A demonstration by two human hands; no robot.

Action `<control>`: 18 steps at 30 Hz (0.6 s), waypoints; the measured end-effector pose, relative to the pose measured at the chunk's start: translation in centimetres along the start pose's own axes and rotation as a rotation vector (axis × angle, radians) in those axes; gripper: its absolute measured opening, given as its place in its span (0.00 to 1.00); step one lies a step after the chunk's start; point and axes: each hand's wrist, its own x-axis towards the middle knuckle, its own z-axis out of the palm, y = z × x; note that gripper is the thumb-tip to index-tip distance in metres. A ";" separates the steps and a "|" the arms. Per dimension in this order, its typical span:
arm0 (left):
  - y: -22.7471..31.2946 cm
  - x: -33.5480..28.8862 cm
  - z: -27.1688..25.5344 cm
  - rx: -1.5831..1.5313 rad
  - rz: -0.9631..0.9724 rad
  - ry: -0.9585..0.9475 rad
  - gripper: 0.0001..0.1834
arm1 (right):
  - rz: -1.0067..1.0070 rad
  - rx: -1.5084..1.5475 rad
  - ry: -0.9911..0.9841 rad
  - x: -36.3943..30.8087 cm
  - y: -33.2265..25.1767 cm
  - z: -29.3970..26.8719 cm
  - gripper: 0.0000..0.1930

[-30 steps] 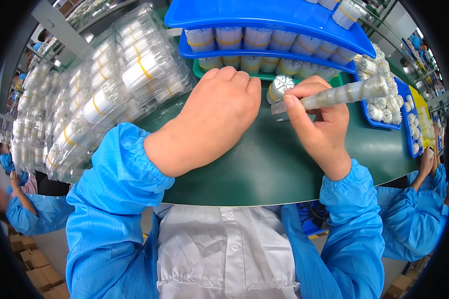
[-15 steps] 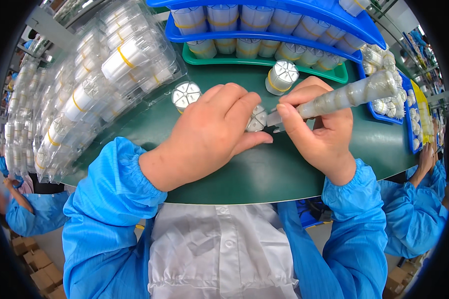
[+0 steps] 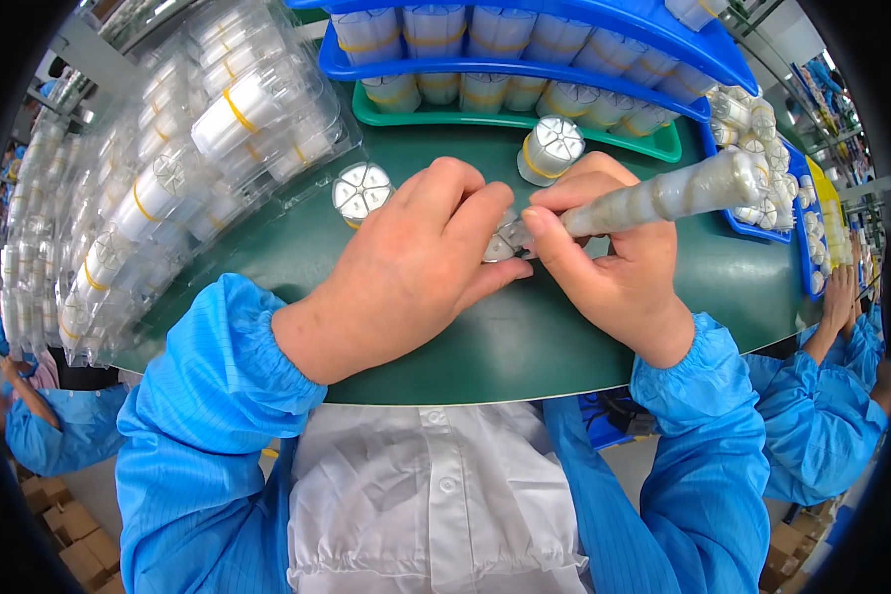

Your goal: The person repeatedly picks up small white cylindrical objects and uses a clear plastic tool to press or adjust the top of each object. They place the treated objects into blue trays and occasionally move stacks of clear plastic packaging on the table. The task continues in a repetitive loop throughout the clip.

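Left hand point(image 3: 406, 265) curls around a white cylinder with a segmented round face point(image 3: 498, 247) over the dark-green tabletop point(image 3: 525, 356), while the right hand point(image 3: 619, 262) grips a thick, translucent, wrapped rod-shaped tool point(image 3: 673, 195), its tip at that face. Beyond them, a yellow-banded white plastic-looking cylinder point(image 3: 552, 148) stands just before a green plastic tray point(image 3: 416, 118).

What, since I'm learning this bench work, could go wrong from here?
The tool with the wrapped handle in the right hand has its tip at or close to the end of the cylinder held in the left hand; a slip might scratch it or hurt that hand.

Another white cylinder sits right beside the left hand, so a sideways move could knock it.
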 end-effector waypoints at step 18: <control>0.8 -0.9 0.7 -0.212 -0.131 -0.028 0.40 | -0.053 -0.022 0.001 0.0 0.8 -0.7 0.05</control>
